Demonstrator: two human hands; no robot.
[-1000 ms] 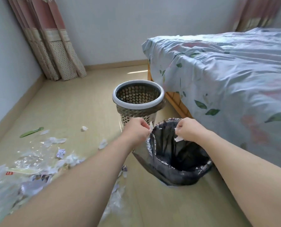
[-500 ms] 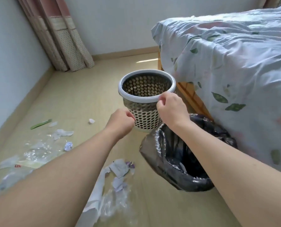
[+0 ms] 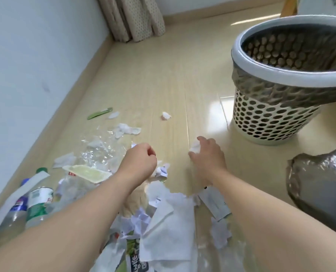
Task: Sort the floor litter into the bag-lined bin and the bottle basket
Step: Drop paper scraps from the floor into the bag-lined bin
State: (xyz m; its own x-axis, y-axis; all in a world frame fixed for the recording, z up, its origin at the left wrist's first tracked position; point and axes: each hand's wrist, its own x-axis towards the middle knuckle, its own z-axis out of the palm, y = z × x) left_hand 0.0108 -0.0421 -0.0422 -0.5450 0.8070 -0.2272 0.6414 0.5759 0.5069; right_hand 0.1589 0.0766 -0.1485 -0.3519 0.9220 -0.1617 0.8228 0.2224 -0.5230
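— The floor [image 3: 182, 79] is looking like smooth, shiny wood. The basket [image 3: 271, 122] is looking like hard plastic full of holes.

— The bag [image 3: 320, 185] is shining like thin plastic. The scraps [image 3: 169, 228] are looking like soft, crinkly paper.

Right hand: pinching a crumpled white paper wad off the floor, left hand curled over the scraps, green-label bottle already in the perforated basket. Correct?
One error. The head view shows the green-label bottle lying on the floor at lower left, not in the perforated basket. The rest holds: right hand pinches the crumpled white paper wad; left hand is curled over the scraps.
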